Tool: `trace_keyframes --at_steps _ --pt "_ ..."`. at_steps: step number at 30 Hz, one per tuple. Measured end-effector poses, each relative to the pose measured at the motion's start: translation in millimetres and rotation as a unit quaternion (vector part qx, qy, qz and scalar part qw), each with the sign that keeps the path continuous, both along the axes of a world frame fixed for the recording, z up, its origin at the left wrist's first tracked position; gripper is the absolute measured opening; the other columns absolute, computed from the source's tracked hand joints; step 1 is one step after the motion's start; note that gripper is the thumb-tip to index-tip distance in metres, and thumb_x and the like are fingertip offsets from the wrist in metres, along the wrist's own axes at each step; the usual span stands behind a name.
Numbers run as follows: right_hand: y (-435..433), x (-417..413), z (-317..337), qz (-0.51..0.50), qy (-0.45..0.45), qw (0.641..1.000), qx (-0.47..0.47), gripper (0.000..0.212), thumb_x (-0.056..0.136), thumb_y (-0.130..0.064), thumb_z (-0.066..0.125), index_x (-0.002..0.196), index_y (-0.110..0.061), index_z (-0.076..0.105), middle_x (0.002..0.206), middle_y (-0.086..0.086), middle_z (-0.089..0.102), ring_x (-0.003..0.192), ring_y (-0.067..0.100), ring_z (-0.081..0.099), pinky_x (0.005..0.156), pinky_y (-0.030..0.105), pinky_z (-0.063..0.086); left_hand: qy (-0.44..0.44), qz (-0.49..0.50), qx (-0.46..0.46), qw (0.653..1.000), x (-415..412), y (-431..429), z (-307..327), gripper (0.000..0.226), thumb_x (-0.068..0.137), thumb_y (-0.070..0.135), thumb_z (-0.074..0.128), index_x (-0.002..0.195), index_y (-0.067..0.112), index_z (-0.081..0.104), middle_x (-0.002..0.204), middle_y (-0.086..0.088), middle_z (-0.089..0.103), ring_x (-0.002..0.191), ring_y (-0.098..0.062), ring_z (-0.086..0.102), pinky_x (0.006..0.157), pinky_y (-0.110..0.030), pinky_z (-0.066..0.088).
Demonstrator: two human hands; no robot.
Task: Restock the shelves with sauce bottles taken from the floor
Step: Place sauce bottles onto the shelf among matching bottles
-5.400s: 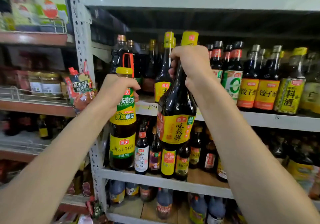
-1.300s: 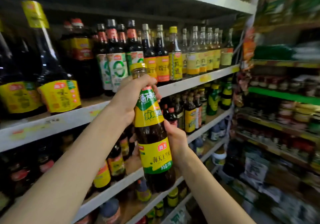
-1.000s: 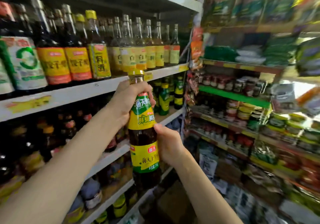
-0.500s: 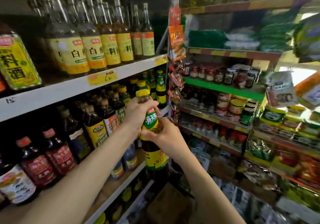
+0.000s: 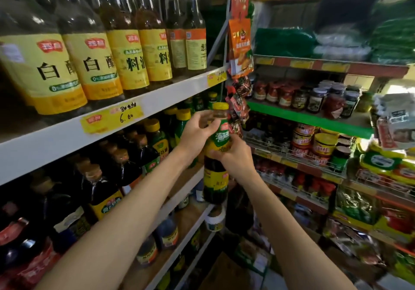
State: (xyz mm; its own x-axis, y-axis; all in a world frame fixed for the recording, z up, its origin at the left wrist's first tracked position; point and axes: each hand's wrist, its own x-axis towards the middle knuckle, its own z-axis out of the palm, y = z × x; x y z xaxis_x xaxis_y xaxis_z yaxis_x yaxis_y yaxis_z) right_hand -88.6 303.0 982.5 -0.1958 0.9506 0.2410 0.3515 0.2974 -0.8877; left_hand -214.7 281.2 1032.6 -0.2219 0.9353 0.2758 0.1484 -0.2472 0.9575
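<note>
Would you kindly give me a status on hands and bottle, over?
Left hand grips sauce bottle neck; right hand grips its shoulder. Bottle upright, not yet shelved. Hanging snack packets close behind.

The two near-left vinegar bottles (image 5: 45, 72) on the upper shelf (image 5: 45, 146) wear yellow labels with a large 白 and part of 醋. The two cooking-wine bottles (image 5: 132, 63) to their right show 料 and part of 酒. A yellow price sticker (image 5: 112, 119) on the shelf's front edge has 6.00 handwritten on it. The label on the sauce bottle (image 5: 215, 170) is too blurred to read.

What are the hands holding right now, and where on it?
One sauce bottle: left hand grips its neck below the cap, right hand its shoulder.
</note>
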Motion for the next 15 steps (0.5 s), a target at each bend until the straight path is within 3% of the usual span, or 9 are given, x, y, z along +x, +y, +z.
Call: trace_keyframes --at_steps 2,4,6,7,10,11,13,15 --pt "35.4 -7.2 -9.0 -0.032 0.046 0.998 0.005 0.049 0.076 -0.03 0.085 0.117 -0.02 0.06 0.102 -0.008 0.07 0.095 0.013 0.068 0.074 0.026 0.055 0.047 0.047 -0.001 0.998 -15.6 10.0 -14.2 0.018 0.096 0.016 0.061 0.114 0.016 0.062 0.109 0.006 0.063 0.112 -0.015 0.059 0.094 -0.025 0.047" --pt "67.6 -15.4 -18.3 -0.049 0.074 0.996 0.023 0.052 0.077 -0.029 0.085 0.121 -0.021 0.058 0.101 -0.011 0.069 0.094 0.011 0.068 0.069 0.016 0.051 0.073 0.103 -0.021 0.992 -33.2 16.2 -35.9 0.013 0.097 0.014 0.057 0.106 0.016 0.067 0.106 0.002 0.066 0.108 -0.018 0.061 0.096 -0.034 0.049" --pt "95.2 -24.7 -26.8 -0.056 0.086 0.994 0.039 0.059 0.078 -0.026 0.084 0.129 -0.018 0.055 0.104 -0.011 0.067 0.097 0.009 0.066 0.079 0.022 0.051 0.089 0.144 -0.053 0.984 -47.8 21.5 -58.9 0.016 0.098 0.016 0.055 0.099 0.017 0.071 0.105 0.001 0.07 0.103 -0.017 0.063 0.093 -0.037 0.05" --pt "107.2 -29.8 -30.9 -0.056 0.09 0.993 0.045 0.062 0.079 -0.025 0.084 0.133 -0.017 0.053 0.104 -0.014 0.065 0.096 0.004 0.064 0.082 0.022 0.05 0.088 0.152 -0.066 0.982 -52.4 24.7 -69.2 0.018 0.099 0.017 0.055 0.097 0.019 0.072 0.103 0.002 0.071 0.101 -0.015 0.063 0.091 -0.036 0.05" --pt "138.9 -41.3 -44.8 -0.051 0.101 0.991 0.072 0.064 0.079 -0.017 0.083 0.135 -0.011 0.053 0.097 -0.029 0.055 0.084 -0.025 0.054 0.073 -0.002 0.04 0.066 0.148 -0.101 0.982 -55.9 35.6 -97.2 0.023 0.099 0.015 0.054 0.087 0.025 0.07 0.099 0.005 0.071 0.099 -0.012 0.064 0.089 -0.034 0.051" --pt "148.0 -44.5 -48.9 -0.053 0.105 0.99 0.082 0.062 0.079 -0.014 0.083 0.133 -0.009 0.054 0.097 -0.029 0.054 0.084 -0.03 0.051 0.073 -0.004 0.039 0.066 0.146 -0.107 0.981 -55.3 38.5 -105.2 0.025 0.099 0.015 0.054 0.085 0.029 0.069 0.098 0.007 0.071 0.098 -0.011 0.065 0.088 -0.033 0.051" --pt "162.8 -51.4 -53.8 -0.042 0.108 0.99 0.078 0.062 0.079 -0.015 0.083 0.133 -0.01 0.053 0.102 -0.019 0.061 0.091 -0.018 0.058 0.087 0.009 0.046 0.08 0.145 -0.116 0.979 -54.9 44.7 -119.0 0.027 0.098 0.015 0.055 0.082 0.033 0.068 0.096 0.011 0.071 0.096 -0.01 0.065 0.086 -0.034 0.052" --pt "175.9 -58.6 -57.4 -0.023 0.11 0.991 0.072 0.062 0.079 -0.017 0.083 0.133 -0.012 0.053 0.109 -0.01 0.064 0.101 0.003 0.061 0.088 0.021 0.049 0.089 0.143 -0.13 0.977 -54.9 48.5 -130.0 0.028 0.097 0.014 0.057 0.081 0.033 0.069 0.094 0.011 0.071 0.095 -0.011 0.065 0.086 -0.037 0.054"
